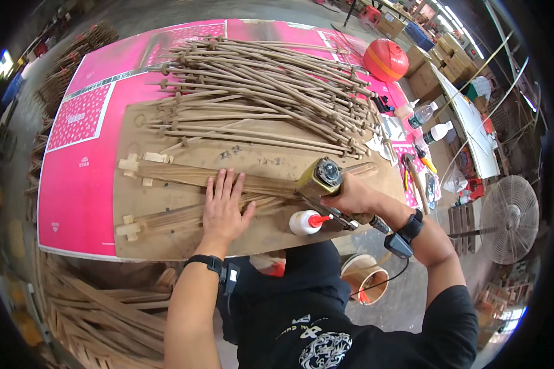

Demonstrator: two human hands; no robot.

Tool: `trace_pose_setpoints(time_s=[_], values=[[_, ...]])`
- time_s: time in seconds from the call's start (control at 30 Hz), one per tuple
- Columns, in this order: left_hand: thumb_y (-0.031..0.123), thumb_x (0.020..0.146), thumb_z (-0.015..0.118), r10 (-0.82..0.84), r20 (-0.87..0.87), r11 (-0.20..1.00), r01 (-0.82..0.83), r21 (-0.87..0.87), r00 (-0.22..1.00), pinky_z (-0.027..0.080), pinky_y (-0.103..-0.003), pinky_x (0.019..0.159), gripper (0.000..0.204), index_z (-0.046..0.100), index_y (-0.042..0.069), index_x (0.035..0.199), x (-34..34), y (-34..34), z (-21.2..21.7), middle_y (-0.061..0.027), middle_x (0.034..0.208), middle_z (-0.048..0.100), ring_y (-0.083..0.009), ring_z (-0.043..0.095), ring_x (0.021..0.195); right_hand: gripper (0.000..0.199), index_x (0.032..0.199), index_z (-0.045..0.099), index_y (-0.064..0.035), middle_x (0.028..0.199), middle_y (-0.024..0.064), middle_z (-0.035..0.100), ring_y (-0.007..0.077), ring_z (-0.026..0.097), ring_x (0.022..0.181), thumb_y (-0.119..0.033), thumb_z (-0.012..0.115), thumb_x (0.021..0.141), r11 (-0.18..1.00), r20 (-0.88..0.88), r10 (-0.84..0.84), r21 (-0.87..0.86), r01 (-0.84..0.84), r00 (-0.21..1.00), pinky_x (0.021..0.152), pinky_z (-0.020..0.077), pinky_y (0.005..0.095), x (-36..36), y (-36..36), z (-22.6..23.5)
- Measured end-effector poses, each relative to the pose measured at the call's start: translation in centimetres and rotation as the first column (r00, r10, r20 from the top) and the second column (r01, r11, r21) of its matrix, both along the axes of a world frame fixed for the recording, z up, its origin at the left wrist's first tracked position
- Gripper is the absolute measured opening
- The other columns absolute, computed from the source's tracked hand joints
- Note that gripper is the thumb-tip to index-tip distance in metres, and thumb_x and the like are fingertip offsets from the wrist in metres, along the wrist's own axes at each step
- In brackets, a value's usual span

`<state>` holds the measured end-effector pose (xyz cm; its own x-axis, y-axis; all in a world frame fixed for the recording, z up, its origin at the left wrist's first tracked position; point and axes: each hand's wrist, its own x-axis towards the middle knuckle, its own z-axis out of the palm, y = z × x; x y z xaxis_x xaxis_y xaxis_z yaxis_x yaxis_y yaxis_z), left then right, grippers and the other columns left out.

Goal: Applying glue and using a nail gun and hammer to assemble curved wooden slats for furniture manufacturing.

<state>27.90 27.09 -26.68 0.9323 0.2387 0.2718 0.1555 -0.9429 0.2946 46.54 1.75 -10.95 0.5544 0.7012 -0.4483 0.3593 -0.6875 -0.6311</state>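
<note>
My right hand is wrapped round the handle of an air nail gun with a yellowish body and black cap. The gun's nose sits over the right part of a long brown wooden slat. With fingers spread, my left hand lies flat on that slat, across its middle. A second slat runs below it at an angle, and the two come together under the gun. Pale wooden blocks stand at their left ends. A white glue bottle with a red tip lies beside the gun.
A large pile of thin wooden spindles covers the far part of the brown board. Along the right edge are a red helmet, a plastic bottle and a hammer. A bucket and a fan stand off the table.
</note>
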Motion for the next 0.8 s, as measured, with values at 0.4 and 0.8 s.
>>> trace_pose_setpoints(time_s=[0.4,0.8], values=[[0.045,0.094,0.063,-0.003,-0.005,1.000,0.003,0.008,1.000,0.016,-0.056,0.130,0.076,0.044,0.009,0.158,0.0,-0.2,0.3,-0.0180,0.166,0.037,-0.0357,0.028,0.157,0.044,0.120,0.063,0.0040,0.099,0.0210,0.072,0.0313,0.070,0.090,-0.012,0.069,0.079,0.942,0.362,-0.326,0.047,0.332,0.873,0.082,0.0542,0.0407,4.6,-14.1,0.5],[0.042,0.094,0.065,-0.023,0.006,0.996,0.022,0.091,1.000,0.018,-0.057,0.129,0.075,0.045,0.008,0.157,0.1,-0.8,0.5,-0.0194,0.165,0.038,-0.0380,0.029,0.156,0.085,0.161,0.025,0.0052,0.137,0.0356,0.056,0.0482,0.057,0.127,0.000,0.059,0.083,0.796,0.626,-0.357,-0.184,0.576,0.693,0.108,0.0481,0.0497,11.0,-25.0,-9.0]])
